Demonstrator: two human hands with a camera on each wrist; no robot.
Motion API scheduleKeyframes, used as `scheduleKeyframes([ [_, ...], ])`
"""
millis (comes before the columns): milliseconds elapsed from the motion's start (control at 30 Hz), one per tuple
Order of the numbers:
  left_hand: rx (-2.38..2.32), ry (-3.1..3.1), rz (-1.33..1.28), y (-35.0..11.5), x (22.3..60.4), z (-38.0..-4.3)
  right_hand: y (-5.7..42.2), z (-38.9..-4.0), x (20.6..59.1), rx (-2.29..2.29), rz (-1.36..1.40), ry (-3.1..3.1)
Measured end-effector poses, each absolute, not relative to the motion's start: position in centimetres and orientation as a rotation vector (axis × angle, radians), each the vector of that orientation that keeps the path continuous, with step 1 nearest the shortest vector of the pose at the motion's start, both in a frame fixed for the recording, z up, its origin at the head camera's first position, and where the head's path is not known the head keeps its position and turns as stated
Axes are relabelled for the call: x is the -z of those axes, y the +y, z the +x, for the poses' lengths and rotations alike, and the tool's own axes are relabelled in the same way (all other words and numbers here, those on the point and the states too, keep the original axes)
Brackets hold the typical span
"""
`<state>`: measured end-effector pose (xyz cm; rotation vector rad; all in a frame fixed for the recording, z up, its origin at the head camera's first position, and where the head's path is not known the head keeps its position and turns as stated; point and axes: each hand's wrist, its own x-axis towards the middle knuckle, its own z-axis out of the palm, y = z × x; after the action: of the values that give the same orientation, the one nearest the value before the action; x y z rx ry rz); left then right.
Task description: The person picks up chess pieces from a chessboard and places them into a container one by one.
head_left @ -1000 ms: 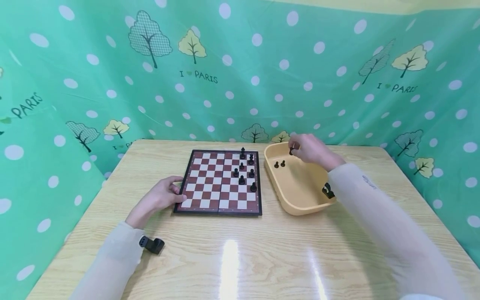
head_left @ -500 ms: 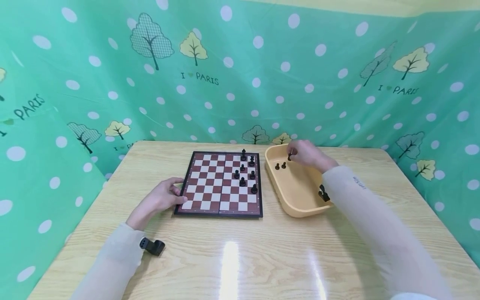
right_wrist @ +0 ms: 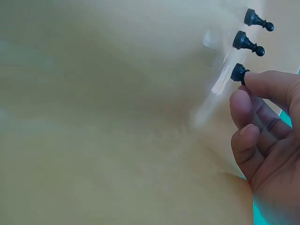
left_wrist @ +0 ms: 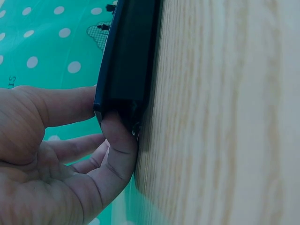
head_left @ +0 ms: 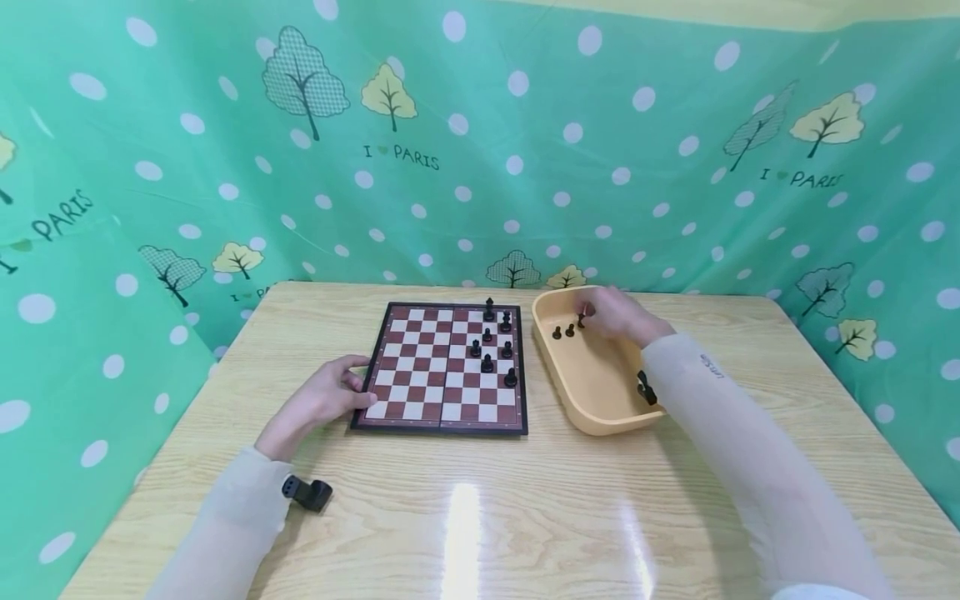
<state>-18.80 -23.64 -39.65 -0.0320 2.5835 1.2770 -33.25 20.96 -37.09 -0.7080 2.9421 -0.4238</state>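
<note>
A chessboard (head_left: 412, 377) lies on the table with several black chess pieces (head_left: 487, 364) standing on its right half. At its left edge my left hand (head_left: 324, 393) grips the rim, thumb on the top side and a finger curled beneath in the left wrist view. Inside the pale orange bin (head_left: 603, 379), my right hand (head_left: 618, 315) pinches a black pawn (right_wrist: 238, 73) between thumb and forefinger, hiding its head. Beside that pawn, two more black pawns, the middle one (right_wrist: 248, 43) and the outer one (right_wrist: 258, 20), stand in a row.
The bin stands right of the board on a wooden table (head_left: 375, 517), its right rim partly behind my right sleeve (head_left: 742, 442). A green dotted curtain (head_left: 480, 150) hangs behind the table and along both sides.
My right hand has lowered slightly with the pawn, toward the two pawns in the bin. The left hand keeps its grip on the board.
</note>
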Motion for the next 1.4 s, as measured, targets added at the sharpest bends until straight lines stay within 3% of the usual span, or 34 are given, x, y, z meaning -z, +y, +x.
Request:
scheduleKeyframes([
  [700, -1.287, 2.579, -0.027, -23.6, 39.8, -18.8, 21.0, -33.3, 37.6, 0.272, -0.762, 2.941],
  [1400, -1.286, 2.583, -0.027, -23.8, 39.9, -19.0, 20.9, -32.7, 36.3, 0.412, -0.692, 2.882],
])
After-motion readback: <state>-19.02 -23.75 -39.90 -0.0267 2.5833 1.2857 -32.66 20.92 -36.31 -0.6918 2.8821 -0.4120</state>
